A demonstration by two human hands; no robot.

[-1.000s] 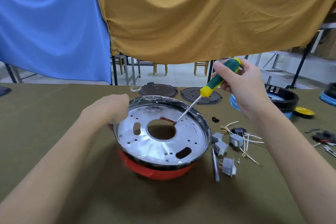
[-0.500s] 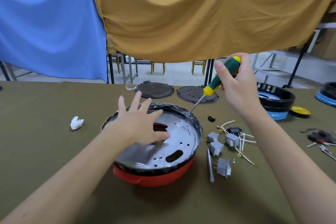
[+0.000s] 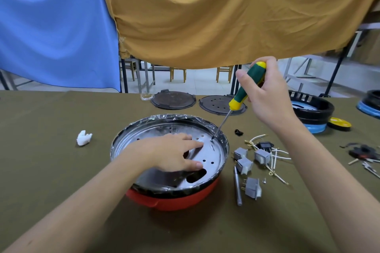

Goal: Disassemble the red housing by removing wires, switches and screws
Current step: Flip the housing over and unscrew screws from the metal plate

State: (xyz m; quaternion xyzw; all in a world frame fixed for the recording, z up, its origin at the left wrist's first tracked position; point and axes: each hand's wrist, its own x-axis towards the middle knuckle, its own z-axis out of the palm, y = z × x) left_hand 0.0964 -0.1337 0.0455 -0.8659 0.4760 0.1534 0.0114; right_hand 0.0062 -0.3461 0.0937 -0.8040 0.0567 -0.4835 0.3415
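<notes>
The red housing [image 3: 174, 201] sits on the olive table with a shiny round metal plate [image 3: 211, 154] on top, ringed by a black rim. My left hand [image 3: 172, 154] lies flat on the plate, fingers straight, covering its centre hole. My right hand [image 3: 267, 96] grips the green and yellow screwdriver [image 3: 244, 92]; its tip touches the plate near the far right rim. Several grey switches [image 3: 253, 188] and white wires [image 3: 275, 156] lie loose on the table to the right of the housing.
A metal rod [image 3: 237, 187] lies beside the housing. Two dark round lids [image 3: 172, 99] sit at the back. A black and blue housing [image 3: 312, 113] and a yellow disc [image 3: 339, 123] stand at the right. A white scrap [image 3: 83, 138] lies to the left.
My left hand left the plate's far rim and came down flat on the plate's middle. The screwdriver tip shifted from beside the centre hole to a point near the right rim.
</notes>
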